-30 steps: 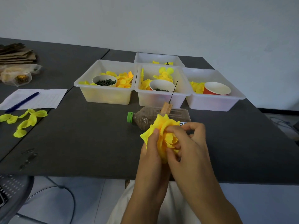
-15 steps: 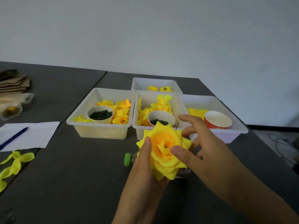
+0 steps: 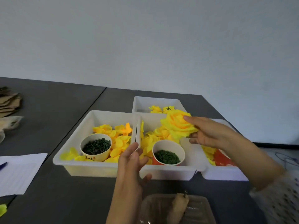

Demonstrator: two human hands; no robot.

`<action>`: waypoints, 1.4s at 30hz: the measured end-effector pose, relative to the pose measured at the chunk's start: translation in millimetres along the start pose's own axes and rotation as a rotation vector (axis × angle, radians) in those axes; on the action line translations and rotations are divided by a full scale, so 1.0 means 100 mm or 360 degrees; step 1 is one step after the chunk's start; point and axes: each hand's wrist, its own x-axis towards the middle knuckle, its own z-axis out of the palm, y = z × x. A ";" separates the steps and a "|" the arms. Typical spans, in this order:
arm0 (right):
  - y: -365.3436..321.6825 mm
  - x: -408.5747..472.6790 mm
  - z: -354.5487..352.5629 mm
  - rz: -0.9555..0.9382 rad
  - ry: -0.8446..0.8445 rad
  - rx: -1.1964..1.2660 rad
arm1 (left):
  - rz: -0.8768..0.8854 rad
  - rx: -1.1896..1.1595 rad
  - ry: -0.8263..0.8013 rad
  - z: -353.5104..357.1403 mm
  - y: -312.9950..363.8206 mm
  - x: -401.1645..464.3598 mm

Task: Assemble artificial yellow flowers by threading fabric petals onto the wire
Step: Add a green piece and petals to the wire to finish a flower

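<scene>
The right hand (image 3: 208, 135) pinches the finished flower (image 3: 178, 125) (soft, light, crushable, best held underneath); the left hand (image 3: 131, 160) hangs slack, empty.

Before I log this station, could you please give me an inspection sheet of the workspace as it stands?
Surface: dark grey table, seam between two tops.
Job's things: finished yellow flower held above the bins; four white bins with loose yellow petals; two paper cups of dark green pieces.
Clutter: lined paper, pen, cardboard stack, plastic bottle lying at the near edge.
Hands: right hand holds the flower; left hand open, empty.
Cables: cords on the floor, far right.
Surroundings: plain pale wall.
</scene>
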 end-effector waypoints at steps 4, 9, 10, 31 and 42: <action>-0.32 0.96 -0.08 -0.0088 0.0287 0.0273 | 0.0008 0.0045 0.0107 -0.31 0.05 0.11; -0.28 1.56 -0.05 -0.0068 0.0541 -0.0075 | 0.0105 0.0265 0.0272 -0.61 0.02 0.31; -0.21 1.61 -0.06 -0.0030 0.0542 -0.0160 | 0.0120 0.0287 0.0310 -0.67 0.02 0.34; 1.11 -0.69 -0.16 -0.0332 0.0637 -0.0342 | 0.0276 0.2932 0.0461 -1.01 0.25 1.83; 1.53 -1.11 -0.01 -0.0221 0.0751 -0.0150 | 0.0377 0.2978 0.0291 -1.15 0.30 2.02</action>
